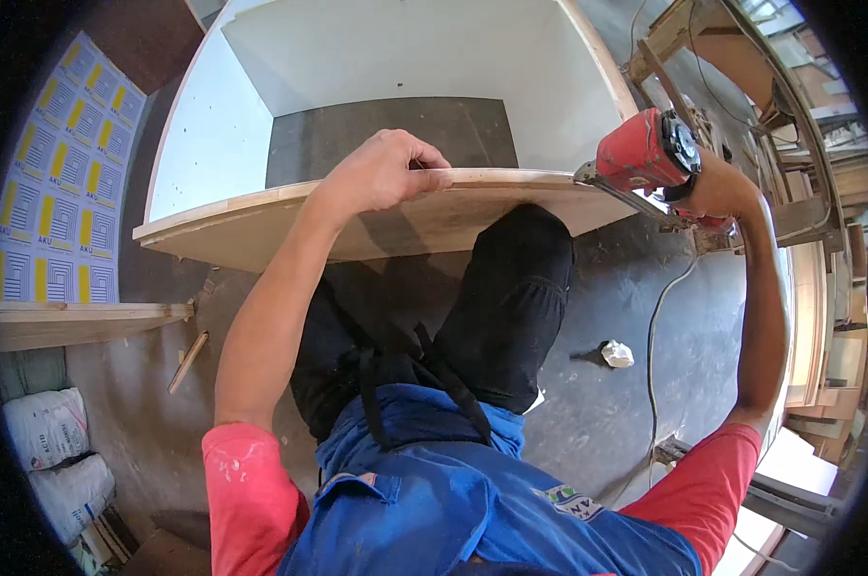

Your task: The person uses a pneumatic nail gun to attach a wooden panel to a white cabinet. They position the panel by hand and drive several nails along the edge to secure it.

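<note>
In front of me stands a wooden cabinet box (333,58) with white inner faces. Its near side is a wooden panel (396,230) with a pale edge along the top. My left hand (384,171) is closed over that edge near its middle, thumb and fingers pinching it. A red nail gun (636,154) is gripped in my right hand (720,187), whose fingers are partly hidden behind the tool. The gun's nose meets the panel's top edge close to the right corner. My right knee (525,245) is against the panel's near face.
A thin hose (653,355) trails down from the gun across the dark floor. A crumpled white lump (616,354) lies right of my legs. Printed sheeting (64,182) and white sacks (48,430) are at the left. Wooden boards (808,317) are stacked at the right.
</note>
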### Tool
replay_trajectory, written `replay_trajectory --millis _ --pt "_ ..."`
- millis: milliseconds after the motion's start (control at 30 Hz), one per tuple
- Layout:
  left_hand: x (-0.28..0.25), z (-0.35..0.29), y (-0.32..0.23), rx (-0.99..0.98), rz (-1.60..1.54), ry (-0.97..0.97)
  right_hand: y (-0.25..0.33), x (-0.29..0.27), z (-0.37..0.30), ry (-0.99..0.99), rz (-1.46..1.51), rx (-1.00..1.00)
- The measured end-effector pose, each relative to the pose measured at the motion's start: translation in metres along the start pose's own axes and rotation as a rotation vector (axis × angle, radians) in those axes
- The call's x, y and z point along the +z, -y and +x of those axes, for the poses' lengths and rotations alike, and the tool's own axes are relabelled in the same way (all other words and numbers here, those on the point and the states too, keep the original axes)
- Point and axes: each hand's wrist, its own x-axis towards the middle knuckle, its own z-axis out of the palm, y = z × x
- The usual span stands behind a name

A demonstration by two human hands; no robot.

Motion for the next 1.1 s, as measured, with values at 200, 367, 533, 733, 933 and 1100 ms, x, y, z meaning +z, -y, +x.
replay_trajectory --millis 200,367,533,733,933,1100 --pt "0.002 -0.002 -0.005 -0.012 0.042 0.009 -0.003 0.001 -0.001 -0.041 -0.004 -0.006" --pt "0.004 0.003 -0.001 0.117 0.032 0.045 0.007 -0.002 -0.001 -0.066 -0.044 -0.012" --pt "0.004 0.018 -0.004 0.059 -0.048 0.210 -0.003 -0.003 0.005 -0.002 -0.009 -0.013" --pt "0.010 0.018 -0.003 -0.035 -0.095 0.159 0.006 -0.016 0.008 0.043 -0.075 0.147" --pt "0.009 0.020 0.003 0.003 -0.079 0.116 0.059 -0.037 0.005 0.063 -0.024 0.094" --pt "0.009 0.018 0.002 0.012 -0.079 0.084 0.092 -0.035 0.017 0.057 -0.041 -0.111"
